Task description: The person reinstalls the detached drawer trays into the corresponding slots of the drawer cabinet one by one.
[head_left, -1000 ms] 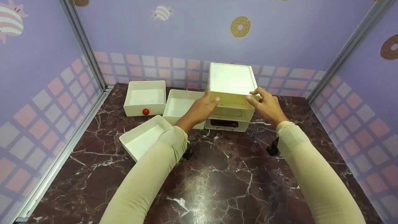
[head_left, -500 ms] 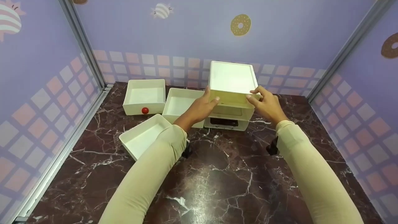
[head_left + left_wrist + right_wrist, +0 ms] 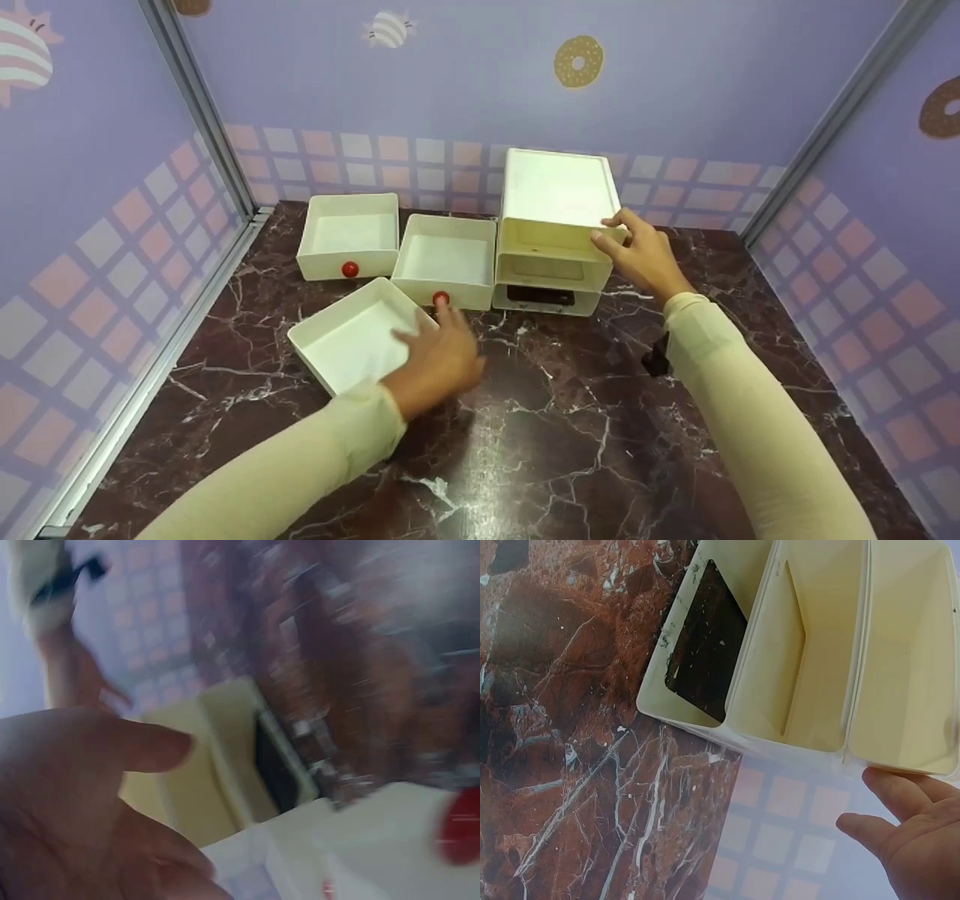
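Note:
A white three-tier drawer case (image 3: 562, 187), its front bays open and hollow, stands at the back right. My right hand (image 3: 641, 251) is at its upper right front corner; in the right wrist view the fingertips (image 3: 874, 776) touch the top tier's side and the thumb stays apart. My left hand (image 3: 442, 360), blurred and with fingers spread, is over the right side of a tilted white drawer (image 3: 341, 341). Its index fingertip overlaps the red knob (image 3: 441, 298) of the white drawer (image 3: 450, 259) beside the case. The near drawer's right side is hidden behind this hand.
Another white drawer (image 3: 352, 217) with a red knob (image 3: 350, 269) sits at the back left. Everything stands on a dark marbled tabletop (image 3: 555, 450). Patterned purple walls (image 3: 465, 82) with metal corner posts (image 3: 832, 120) enclose the back and sides.
My left hand has left the drawer case's left side and moved down and left toward the drawers, uncovering the middle drawer's knob. The right hand stays at the case's corner.

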Demonstrator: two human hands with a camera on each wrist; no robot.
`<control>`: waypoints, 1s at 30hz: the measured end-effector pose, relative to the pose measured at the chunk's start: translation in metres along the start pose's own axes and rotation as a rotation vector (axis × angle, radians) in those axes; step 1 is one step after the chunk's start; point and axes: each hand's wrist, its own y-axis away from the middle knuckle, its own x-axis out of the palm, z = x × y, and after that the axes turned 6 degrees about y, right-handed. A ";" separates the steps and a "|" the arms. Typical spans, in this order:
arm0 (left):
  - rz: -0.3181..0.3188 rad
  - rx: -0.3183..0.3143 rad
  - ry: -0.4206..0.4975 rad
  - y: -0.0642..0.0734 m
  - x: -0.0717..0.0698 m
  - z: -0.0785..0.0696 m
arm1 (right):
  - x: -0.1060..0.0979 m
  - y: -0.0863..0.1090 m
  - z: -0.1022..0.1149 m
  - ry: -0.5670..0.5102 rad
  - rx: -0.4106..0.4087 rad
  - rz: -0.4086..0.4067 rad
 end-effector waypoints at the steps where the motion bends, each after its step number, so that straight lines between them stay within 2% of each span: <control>1: 0.004 -0.025 -0.012 0.008 0.006 0.009 | 0.000 0.000 0.000 0.002 0.000 -0.001; 4: -0.026 -0.057 -0.026 0.023 0.022 0.033 | 0.000 0.000 0.001 0.003 -0.001 -0.006; 7: -0.070 -0.052 -0.046 0.030 0.038 0.052 | -0.001 0.000 0.001 0.006 -0.003 -0.010; 8: -0.102 -0.038 -0.054 0.031 0.045 0.057 | -0.001 0.000 0.000 0.006 -0.001 -0.012; 10: -0.195 0.004 -0.091 0.033 0.057 0.064 | -0.001 0.001 0.000 0.012 0.003 -0.011; 14: -0.456 0.094 -0.183 0.034 0.076 0.074 | 0.000 0.002 0.000 0.024 0.012 -0.003; 15: -0.500 0.105 -0.201 0.035 0.079 0.076 | 0.001 0.002 0.000 0.026 0.012 0.000; 17: -0.547 0.119 -0.208 0.035 0.081 0.077 | 0.002 0.003 0.000 0.028 0.013 -0.002; 25: -0.539 0.165 -0.255 0.047 0.079 0.075 | 0.003 0.002 -0.001 0.022 0.014 0.001; 30: -0.461 0.215 -0.281 0.067 0.075 0.064 | 0.002 0.002 -0.001 0.027 0.016 -0.001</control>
